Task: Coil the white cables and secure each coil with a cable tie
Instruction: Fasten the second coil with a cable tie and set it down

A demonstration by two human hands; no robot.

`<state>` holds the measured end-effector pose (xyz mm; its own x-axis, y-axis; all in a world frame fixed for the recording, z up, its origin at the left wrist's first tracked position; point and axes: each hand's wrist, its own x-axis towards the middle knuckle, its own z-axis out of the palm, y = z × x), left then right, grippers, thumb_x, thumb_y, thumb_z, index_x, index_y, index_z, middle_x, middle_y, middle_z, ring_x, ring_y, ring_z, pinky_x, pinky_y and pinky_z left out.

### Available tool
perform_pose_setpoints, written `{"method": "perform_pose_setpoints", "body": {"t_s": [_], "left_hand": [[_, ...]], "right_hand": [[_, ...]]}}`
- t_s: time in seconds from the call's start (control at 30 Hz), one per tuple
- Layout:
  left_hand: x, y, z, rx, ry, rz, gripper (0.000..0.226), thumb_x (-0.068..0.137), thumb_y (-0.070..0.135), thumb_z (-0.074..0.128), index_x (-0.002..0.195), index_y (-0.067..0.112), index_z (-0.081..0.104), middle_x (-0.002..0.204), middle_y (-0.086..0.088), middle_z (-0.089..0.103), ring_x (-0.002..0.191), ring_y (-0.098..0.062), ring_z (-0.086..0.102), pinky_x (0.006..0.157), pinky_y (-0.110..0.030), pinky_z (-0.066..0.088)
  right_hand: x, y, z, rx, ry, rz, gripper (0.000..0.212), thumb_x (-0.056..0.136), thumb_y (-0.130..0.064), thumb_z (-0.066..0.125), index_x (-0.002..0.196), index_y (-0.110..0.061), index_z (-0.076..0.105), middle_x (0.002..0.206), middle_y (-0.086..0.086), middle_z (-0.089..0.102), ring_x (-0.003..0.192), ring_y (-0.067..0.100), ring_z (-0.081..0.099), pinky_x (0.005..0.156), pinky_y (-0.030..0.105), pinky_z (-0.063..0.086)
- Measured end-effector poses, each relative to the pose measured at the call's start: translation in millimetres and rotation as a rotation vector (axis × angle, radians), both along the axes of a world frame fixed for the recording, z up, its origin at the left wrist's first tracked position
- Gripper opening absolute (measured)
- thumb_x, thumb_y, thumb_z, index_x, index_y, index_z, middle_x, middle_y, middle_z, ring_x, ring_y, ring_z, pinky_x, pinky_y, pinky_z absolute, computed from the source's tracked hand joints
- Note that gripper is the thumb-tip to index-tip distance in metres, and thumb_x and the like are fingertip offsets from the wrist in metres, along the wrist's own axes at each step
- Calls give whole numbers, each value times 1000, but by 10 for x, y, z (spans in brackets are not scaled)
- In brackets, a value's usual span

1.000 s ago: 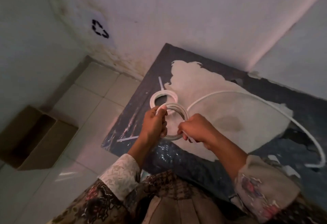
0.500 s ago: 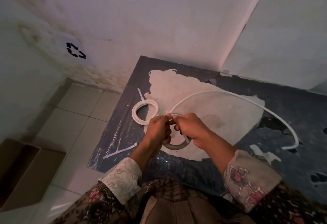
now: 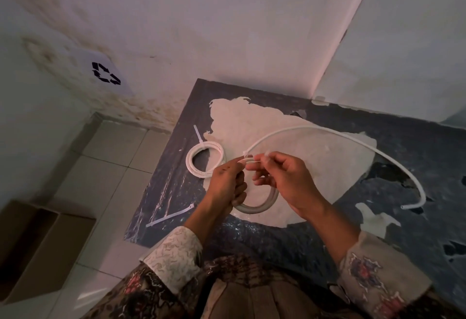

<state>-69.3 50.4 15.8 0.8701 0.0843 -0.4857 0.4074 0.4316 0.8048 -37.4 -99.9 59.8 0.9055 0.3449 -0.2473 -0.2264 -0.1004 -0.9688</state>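
No readable words, brands or numbers anywhere; the only sign is a black recycling symbol [image 3: 106, 73] of three chasing arrows, printed on a pale patch of the stained wall [image 3: 201, 16], upper left of frame.

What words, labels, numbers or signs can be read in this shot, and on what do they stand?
No words or numbers can be read anywhere.
Recycling sign: three black arrows chasing in a loop, no lettering, on a pale patch of the stained wall.
Cables, ties, cardboard box: no print visible.
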Motion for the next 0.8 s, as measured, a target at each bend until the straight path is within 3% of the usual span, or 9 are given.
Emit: {"method": "perform_pose_setpoints", "body": {"t_s": [0.1, 0.23, 0.3, 0.4, 0.47, 0.53, 0.6, 0.67, 0.8], "left_hand": [[1, -66, 24, 12, 2, -11, 28, 104, 16, 47, 110, -1, 69, 67, -10, 11, 41, -13, 15, 37, -18, 18], [-7, -69, 22, 14, -2, -1, 28, 105, 16, 48, 114, 5, 71, 68, -11, 10, 41, -13, 15, 36, -18, 18], [4, -49, 10, 2, 2, 18, 30, 105, 15, 45, 117, 4, 70, 66, -10, 11, 40, -12, 16, 36, -18, 19], [15, -28, -32, -77, 33, 35, 33, 104, 15, 43, 123, 1, 66, 62, -4, 13, 40, -10, 16, 34, -17, 19], [24, -19, -38, -151, 47, 39, 35, 102, 16, 43, 125, 1, 64, 65, -5, 10, 40, -9, 15, 33, -17, 20], [34, -2, -28, -182, 49, 39, 35, 103, 15, 41, 126, 0, 63, 69, -6, 7, 39, -8, 15, 32, -16, 20], [39, 6, -25, -189, 49, 27, 35, 103, 15, 40, 125, 1, 64, 70, -7, 6, 39, -9, 15, 32, -16, 20], [50, 10, -42, -200, 59, 13, 34, 103, 15, 41, 122, 3, 66, 70, -7, 5, 38, -8, 15, 31, -16, 19], [54, 3, -73, -170, 85, -35, 30, 102, 15, 44, 113, 5, 69, 64, -5, 9, 37, -9, 15, 32, -17, 16]], "right_hand": [[62, 28, -34, -168, -65, -63, 25, 102, -22, 56, 104, -14, 79, 80, -8, 74, 71, 4, 67, 66, 15, 51], [145, 6, -11, 12, 300, -120, 31, 103, -17, 51, 91, -4, 77, 68, 4, 66, 58, 14, 52, 54, 27, 41], [156, 29, -5, -40, 278, -173, 28, 101, -17, 55, 88, -5, 76, 65, 6, 65, 58, 16, 59, 57, 26, 50], [161, 37, -10, 163, 329, -243, 25, 102, -12, 53, 94, 0, 73, 75, 13, 70, 73, 26, 70, 69, 32, 61], [152, -31, -35, 16, 188, -160, 26, 103, -11, 50, 94, -4, 74, 77, 14, 69, 69, 23, 67, 63, 35, 62], [144, -105, -45, -326, -70, 5, 23, 100, -13, 56, 89, -16, 75, 77, 7, 71, 63, 15, 64, 58, 36, 62], [130, -167, 10, -633, -319, 208, 19, 96, -14, 64, 99, -27, 77, 96, -3, 73, 76, 8, 65, 70, 29, 62], [118, -188, 68, -897, -524, 438, 31, 93, -16, 69, 117, -36, 73, 112, -7, 65, 89, 11, 63, 81, 25, 58], [101, -162, 96, -995, -746, 635, 43, 90, -25, 74, 130, -33, 65, 120, -5, 63, 90, 15, 69, 82, 23, 56]]}}
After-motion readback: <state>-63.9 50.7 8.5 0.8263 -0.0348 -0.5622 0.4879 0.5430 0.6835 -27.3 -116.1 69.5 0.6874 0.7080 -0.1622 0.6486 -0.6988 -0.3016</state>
